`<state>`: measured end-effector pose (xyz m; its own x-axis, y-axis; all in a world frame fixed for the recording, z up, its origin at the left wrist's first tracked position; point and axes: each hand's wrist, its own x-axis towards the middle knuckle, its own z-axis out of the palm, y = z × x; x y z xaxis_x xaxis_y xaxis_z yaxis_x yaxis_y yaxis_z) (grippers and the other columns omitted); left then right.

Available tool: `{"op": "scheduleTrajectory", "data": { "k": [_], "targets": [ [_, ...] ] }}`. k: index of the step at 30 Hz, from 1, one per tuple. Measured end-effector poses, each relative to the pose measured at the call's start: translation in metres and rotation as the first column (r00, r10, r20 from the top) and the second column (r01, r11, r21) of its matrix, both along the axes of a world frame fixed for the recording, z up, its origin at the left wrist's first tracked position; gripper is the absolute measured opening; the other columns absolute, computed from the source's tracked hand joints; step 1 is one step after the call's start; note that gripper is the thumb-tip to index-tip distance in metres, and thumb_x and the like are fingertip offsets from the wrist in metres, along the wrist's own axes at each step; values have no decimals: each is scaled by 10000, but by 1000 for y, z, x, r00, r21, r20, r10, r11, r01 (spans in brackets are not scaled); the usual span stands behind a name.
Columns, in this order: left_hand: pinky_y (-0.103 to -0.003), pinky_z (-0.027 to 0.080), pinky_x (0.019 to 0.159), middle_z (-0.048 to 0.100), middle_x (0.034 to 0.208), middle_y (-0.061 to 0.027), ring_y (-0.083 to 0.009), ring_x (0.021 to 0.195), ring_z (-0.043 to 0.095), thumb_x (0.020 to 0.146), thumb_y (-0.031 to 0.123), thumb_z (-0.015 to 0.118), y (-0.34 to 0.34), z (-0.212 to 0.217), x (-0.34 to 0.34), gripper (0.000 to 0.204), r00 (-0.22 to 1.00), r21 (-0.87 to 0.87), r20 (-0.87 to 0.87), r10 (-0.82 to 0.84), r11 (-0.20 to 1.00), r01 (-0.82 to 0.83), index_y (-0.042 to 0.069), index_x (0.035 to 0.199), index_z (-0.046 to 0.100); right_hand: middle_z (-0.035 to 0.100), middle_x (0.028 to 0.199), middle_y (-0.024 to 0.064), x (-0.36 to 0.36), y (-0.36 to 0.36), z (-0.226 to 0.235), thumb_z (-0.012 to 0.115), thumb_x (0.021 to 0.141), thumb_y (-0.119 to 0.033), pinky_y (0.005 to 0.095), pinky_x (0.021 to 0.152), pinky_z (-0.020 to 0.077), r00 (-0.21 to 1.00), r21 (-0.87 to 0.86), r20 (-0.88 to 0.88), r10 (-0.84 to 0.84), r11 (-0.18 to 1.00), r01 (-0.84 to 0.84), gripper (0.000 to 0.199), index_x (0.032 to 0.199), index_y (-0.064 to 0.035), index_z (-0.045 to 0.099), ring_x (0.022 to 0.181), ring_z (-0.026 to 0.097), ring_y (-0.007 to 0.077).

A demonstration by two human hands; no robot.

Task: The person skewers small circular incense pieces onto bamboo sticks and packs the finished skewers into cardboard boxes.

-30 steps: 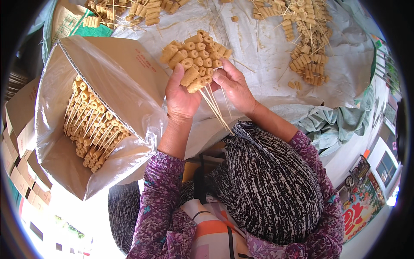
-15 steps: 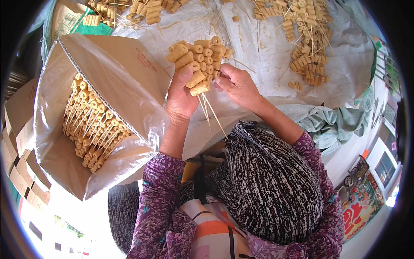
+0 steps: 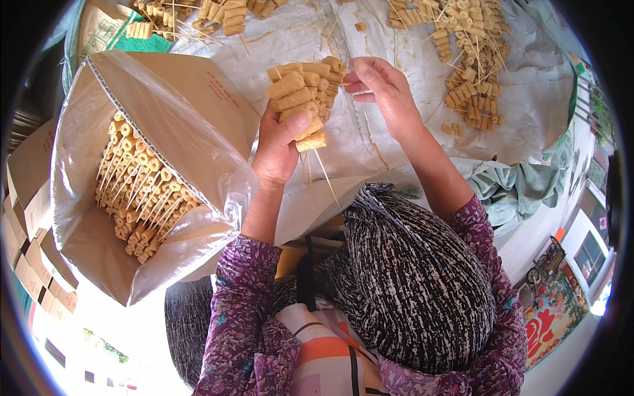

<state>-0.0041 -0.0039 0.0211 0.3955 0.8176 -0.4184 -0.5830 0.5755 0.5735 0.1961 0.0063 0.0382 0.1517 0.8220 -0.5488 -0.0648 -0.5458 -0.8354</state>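
Skewered rolls (image 3: 294,99) fill the closed grip of our left hand (image 3: 278,148), above the white sheet (image 3: 535,92); our right hand (image 3: 386,89) has risen to their edge, pinching or not we can't tell, so the left seemingly supports them.

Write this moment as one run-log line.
left hand: holds skewer bundle | right hand: at bundle's right edge | carton, left: stacked skewers inside | sheet, ahead: more skewers

Holds both forearms (image 3: 263,214) forward, bare below the sleeves (image 3: 247,264). Grips with left hand (image 3: 277,155), thumb (image 3: 297,125) slanted across the front, wrist (image 3: 268,181) nearly straight. Holds right hand (image 3: 391,99) higher, apart from left, fingers (image 3: 365,69) curled, fingertips leftward.
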Motion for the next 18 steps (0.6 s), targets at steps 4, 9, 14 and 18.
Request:
{"op": "scheduleTrajectory", "data": {
  "k": [4, 9, 14, 18],
  "targets": [
    [-355, 475, 965, 549, 1256, -107, -214, 1146, 558, 775, 254, 767, -3, 1, 4, 735, 998, -5, -16, -54, 999, 54, -9, 1360, 408, 668, 1022, 44, -9, 4, -5, 557, 970, -348, 304, 822, 501, 999, 54, 6, 51, 997, -51, 374, 1170, -37, 614, 917, 629, 132],
    [-357, 485, 952, 555, 1243, -118, -212, 1118, 573, 779, 272, 754, -2, 2, 10, 752, 997, -14, 26, -71, 997, 72, -19, 1370, 390, 664, 981, 55, -16, 2, 2, 559, 969, -269, 287, 824, 506, 976, 52, -207, -66, 996, 79, 323, 1142, -4, 624, 907, 623, 139],
    [-360, 499, 938, 563, 1230, -122, -223, 1101, 586, 775, 277, 748, 4, 13, 17, 761, 996, -35, 4, -94, 995, 94, -19, 1375, 385, 610, 1188, 68, -29, -2, -6, 495, 1006, -304, 318, 891, 497, 979, 95, -185, -86, 990, 105, 439, 1365, -51, 489, 1010, 613, 145],
    [-333, 508, 911, 557, 1195, -86, -185, 1090, 578, 770, 265, 754, 1, 12, 21, 786, 998, 24, -22, -65, 998, 65, 14, 1398, 354, 547, 1285, 95, -57, 4, -11, 456, 1014, -308, 363, 924, 494, 869, 7, -436, -234, 965, 263, 503, 1449, -67, 375, 1080, 587, 176]
  ]
}}
